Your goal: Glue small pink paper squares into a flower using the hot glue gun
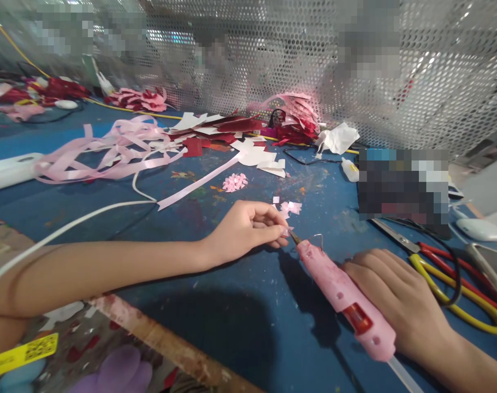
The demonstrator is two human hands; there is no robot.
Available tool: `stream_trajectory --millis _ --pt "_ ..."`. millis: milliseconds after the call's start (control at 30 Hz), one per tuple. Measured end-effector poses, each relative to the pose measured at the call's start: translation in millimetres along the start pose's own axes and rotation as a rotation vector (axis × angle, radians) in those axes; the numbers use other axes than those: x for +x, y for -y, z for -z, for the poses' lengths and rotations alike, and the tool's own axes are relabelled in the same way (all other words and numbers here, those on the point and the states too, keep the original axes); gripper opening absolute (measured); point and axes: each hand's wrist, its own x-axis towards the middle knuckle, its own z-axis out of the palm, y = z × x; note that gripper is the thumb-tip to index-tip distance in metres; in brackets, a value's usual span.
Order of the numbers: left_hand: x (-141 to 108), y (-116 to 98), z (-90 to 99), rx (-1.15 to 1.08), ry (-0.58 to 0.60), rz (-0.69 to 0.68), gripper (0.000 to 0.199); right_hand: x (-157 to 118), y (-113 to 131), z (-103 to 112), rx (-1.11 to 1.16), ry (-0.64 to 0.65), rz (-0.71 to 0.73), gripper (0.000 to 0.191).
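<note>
My left hand [254, 224] pinches a small pink ribbon piece [287, 232] between thumb and fingertips. My right hand [400, 295] is wrapped round a pink hot glue gun [334, 284], with a clear glue stick [404, 375] sticking out of its back end. The gun's metal nozzle [294, 237] points at the ribbon piece; whether they touch I cannot tell. Just beyond my left fingers lie a few loose pink ribbon squares [290, 207]. A small heap of pink folded bits [235, 182] sits farther back.
Pink ribbon [125, 150] lies tangled at the left, near a white cable [88, 215]. Red and white scraps [216, 128] spread along the back by a perforated metal screen [240, 54]. Large scissors [457, 273] with red and yellow handles lie at the right, close to my right hand.
</note>
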Motion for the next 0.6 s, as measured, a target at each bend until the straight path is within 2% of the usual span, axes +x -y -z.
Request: stream_trajectory --millis 600 --pt "0.9 1.0 1.0 0.006 0.013 -0.01 0.008 0.7 1.7 0.2 -0.017 0.011 0.004 0.015"
